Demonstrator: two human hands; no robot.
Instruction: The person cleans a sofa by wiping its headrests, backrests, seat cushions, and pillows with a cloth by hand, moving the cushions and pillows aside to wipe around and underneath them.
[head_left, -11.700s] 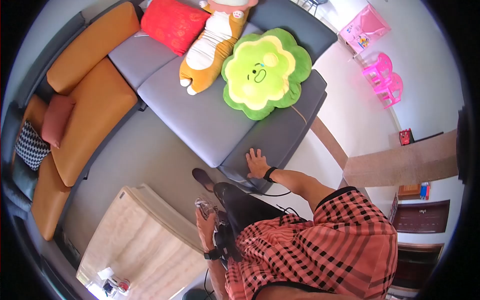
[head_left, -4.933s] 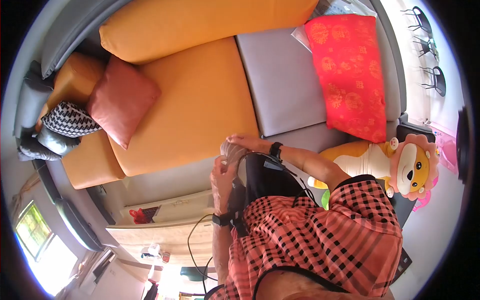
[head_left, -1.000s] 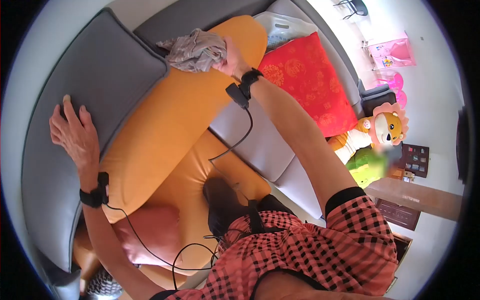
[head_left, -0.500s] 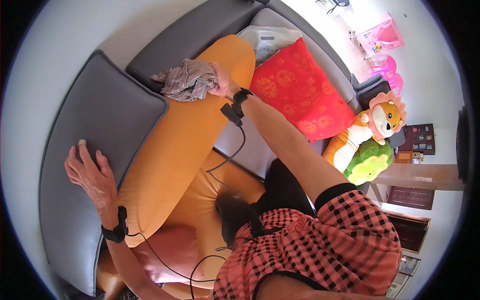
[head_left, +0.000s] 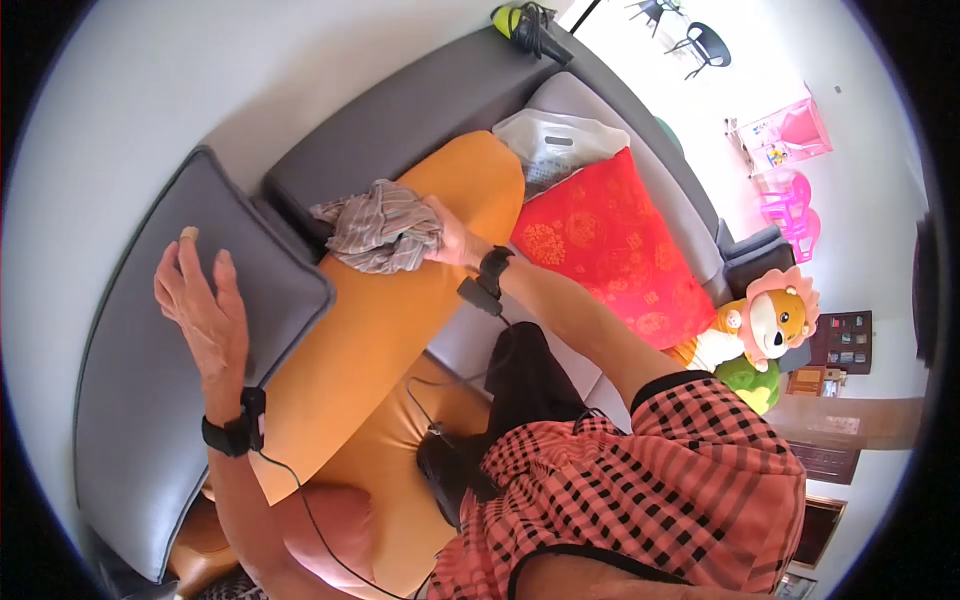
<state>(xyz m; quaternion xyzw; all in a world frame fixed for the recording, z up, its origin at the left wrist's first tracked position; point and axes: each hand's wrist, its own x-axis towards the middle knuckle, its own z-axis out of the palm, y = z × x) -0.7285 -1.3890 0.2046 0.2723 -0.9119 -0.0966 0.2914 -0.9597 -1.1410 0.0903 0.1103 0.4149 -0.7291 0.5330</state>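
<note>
My right hand (head_left: 455, 235) grips a bunched, striped grey-brown cloth (head_left: 383, 228), fingers partly hidden behind its folds. The cloth rests against the long orange cushion (head_left: 365, 345), near its far end and the dark grey sofa part. On the left, my left hand (head_left: 205, 310) is over a grey back cushion (head_left: 150, 400), fingers spread and nothing in them. One of its fingertips has a tan covering. Both wrists wear black straps with small devices and cables.
A red patterned pillow (head_left: 620, 250) lies beside a white plastic bag (head_left: 565, 145). Further right are a lion plush (head_left: 770, 320) and a green plush (head_left: 750, 385). A dark pink pillow (head_left: 325, 530) sits low on the left. A black cable (head_left: 330, 535) hangs from my left wrist.
My view has shifted, and the sofa sits lower in it. The left hand has slid along the grey cushion towards its far edge. My right hand keeps hold of the cloth.
</note>
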